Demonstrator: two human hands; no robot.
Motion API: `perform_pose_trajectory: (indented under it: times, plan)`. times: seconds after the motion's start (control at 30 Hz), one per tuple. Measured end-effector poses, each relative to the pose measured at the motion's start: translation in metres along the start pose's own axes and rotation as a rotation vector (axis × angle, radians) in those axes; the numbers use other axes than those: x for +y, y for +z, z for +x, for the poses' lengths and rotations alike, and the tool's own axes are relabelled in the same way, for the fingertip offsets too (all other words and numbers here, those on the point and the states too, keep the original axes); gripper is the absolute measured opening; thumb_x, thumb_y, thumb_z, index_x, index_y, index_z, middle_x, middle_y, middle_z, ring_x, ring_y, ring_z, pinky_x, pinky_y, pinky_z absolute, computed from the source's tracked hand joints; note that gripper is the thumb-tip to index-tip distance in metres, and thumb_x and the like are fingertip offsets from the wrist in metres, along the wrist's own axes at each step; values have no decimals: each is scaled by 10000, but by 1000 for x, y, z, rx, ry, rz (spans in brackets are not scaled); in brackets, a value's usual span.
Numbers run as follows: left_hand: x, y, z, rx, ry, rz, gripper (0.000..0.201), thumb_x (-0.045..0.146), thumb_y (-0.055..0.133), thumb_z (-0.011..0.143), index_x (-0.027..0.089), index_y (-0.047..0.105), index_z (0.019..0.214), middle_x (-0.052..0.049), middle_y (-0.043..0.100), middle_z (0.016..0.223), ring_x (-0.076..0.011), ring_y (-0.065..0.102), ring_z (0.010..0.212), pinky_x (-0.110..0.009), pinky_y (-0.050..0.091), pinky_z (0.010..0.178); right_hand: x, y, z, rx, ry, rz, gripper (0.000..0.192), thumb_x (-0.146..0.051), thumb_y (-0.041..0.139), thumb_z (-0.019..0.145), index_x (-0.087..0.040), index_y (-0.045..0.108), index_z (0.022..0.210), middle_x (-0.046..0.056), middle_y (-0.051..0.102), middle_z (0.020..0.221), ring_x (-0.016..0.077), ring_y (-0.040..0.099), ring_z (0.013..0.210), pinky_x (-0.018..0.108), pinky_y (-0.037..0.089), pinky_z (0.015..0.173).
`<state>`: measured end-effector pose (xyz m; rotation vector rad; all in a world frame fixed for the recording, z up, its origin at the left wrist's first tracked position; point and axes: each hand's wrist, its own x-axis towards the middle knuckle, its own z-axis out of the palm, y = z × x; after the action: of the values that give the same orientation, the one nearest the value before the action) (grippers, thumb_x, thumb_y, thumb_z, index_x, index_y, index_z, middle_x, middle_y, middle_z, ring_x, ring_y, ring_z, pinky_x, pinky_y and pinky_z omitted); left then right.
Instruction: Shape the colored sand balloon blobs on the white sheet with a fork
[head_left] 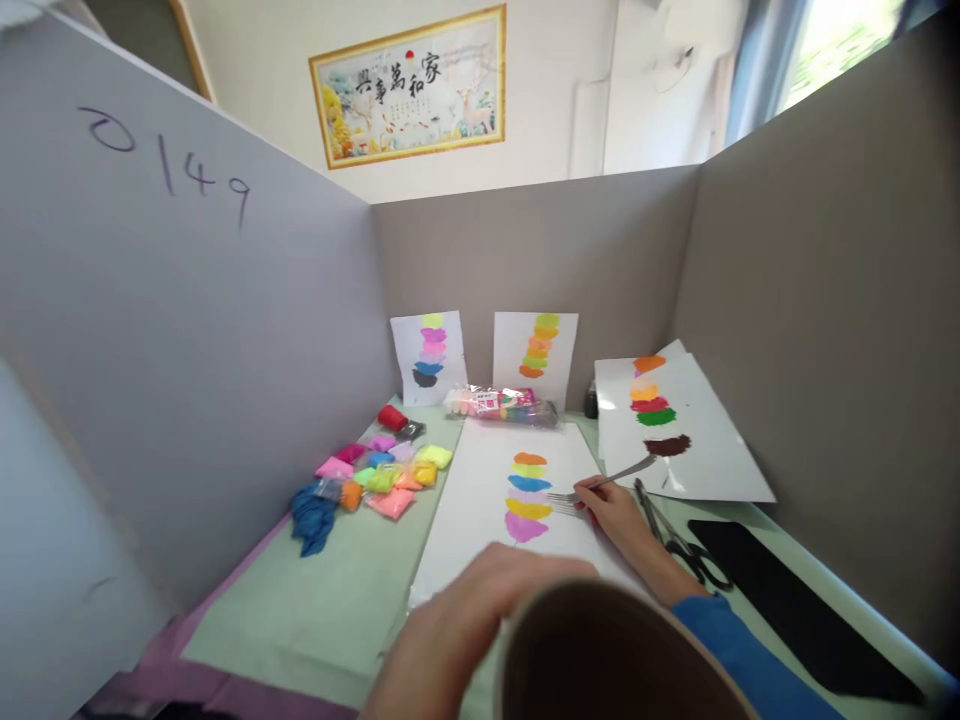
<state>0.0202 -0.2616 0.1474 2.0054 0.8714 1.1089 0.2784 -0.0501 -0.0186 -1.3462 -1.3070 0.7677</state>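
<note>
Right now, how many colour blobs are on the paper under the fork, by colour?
On the paper by the fork in the right hand:
Orange blob: 1
Green blob: 1
Blue blob: 1
Pale lilac blob: 1
Yellow blob: 1
Pink blob: 1
Total: 6

The pale green counter [352, 590] carries a white sheet [480, 500]; clay packets [382, 475] left of it, scissors [679, 540] right.

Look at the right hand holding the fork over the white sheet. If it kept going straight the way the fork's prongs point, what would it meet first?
The right hand points the fork leftward, prongs at the stack of colour patches on the white sheet. They would probably meet those patches first, around the yellow one; whether they already touch is unclear.
</note>
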Motion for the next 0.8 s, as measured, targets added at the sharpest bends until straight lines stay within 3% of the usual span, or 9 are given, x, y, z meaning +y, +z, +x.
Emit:
perform_pose_trajectory:
  times: [0.07, 0.17, 0.23, 0.37, 0.47, 0.53, 0.67, 0.8]
  plan:
    - [-17, -3, -9, 292, -89, -21, 688, 347, 838, 596, 274, 607, 1240, -83, 644, 1202, -308, 613, 1068, -364, 528, 883, -2, -2, -1, -6, 5, -26, 322, -453, 612, 657, -156, 629, 781, 62, 670, 627, 168, 542, 511, 281, 361, 495]
    - [-48, -18, -14, 611, -203, 21, 689, 371, 806, 644, 220, 555, 1267, -110, 625, 1217, -306, 578, 1131, -385, 485, 938, -5, -3, -1, 2, 31, -83, 352, -466, 615, 639, -152, 648, 794, 68, 684, 633, 165, 536, 508, 280, 364, 499]
    - [-73, -39, -16, 788, -265, 151, 647, 399, 775, 674, 215, 541, 1249, -106, 624, 1200, -293, 588, 1106, -398, 472, 941, -8, -4, -2, -2, 30, -96, 355, -470, 615, 626, -149, 654, 772, 74, 684, 626, 169, 541, 510, 282, 367, 499]
    - [-124, -96, -28, 1151, -520, 544, 662, 433, 740, 679, 197, 509, 1252, -111, 616, 1173, -298, 607, 1042, -424, 486, 886, -17, -4, -5, 7, 38, -130, 331, -470, 613, 615, -158, 655, 715, 69, 668, 587, 166, 523, 488, 286, 367, 496]
    - [-159, -128, -44, 1231, -662, 785, 639, 403, 727, 683, 144, 517, 1227, -149, 605, 1192, -333, 563, 1128, -450, 447, 947, -22, -4, -7, 13, 45, -144, 317, -463, 612, 617, -162, 653, 708, 67, 668, 589, 156, 500, 468, 287, 366, 488]
    - [-179, -138, -53, 1238, -759, 836, 620, 401, 723, 690, 121, 528, 1207, -174, 605, 1192, -348, 554, 1146, -451, 447, 949, -22, -4, -8, 12, 48, -146, 317, -463, 609, 620, -163, 650, 714, 66, 672, 598, 154, 497, 472, 288, 370, 490]
    - [-207, -141, -62, 1168, -849, 843, 602, 407, 709, 714, 87, 528, 1191, -207, 612, 1174, -356, 569, 1129, -436, 458, 931, -17, -3, -6, -1, 53, -140, 340, -472, 598, 630, -160, 647, 755, 67, 677, 616, 158, 504, 494, 289, 370, 502]
    - [-216, -138, -64, 1181, -852, 864, 676, 406, 717, 702, 62, 484, 1235, -237, 587, 1202, -369, 559, 1137, -450, 459, 927, -12, -3, -3, -3, 62, -123, 339, -461, 610, 637, -157, 646, 782, 63, 675, 610, 157, 511, 488, 283, 361, 491]
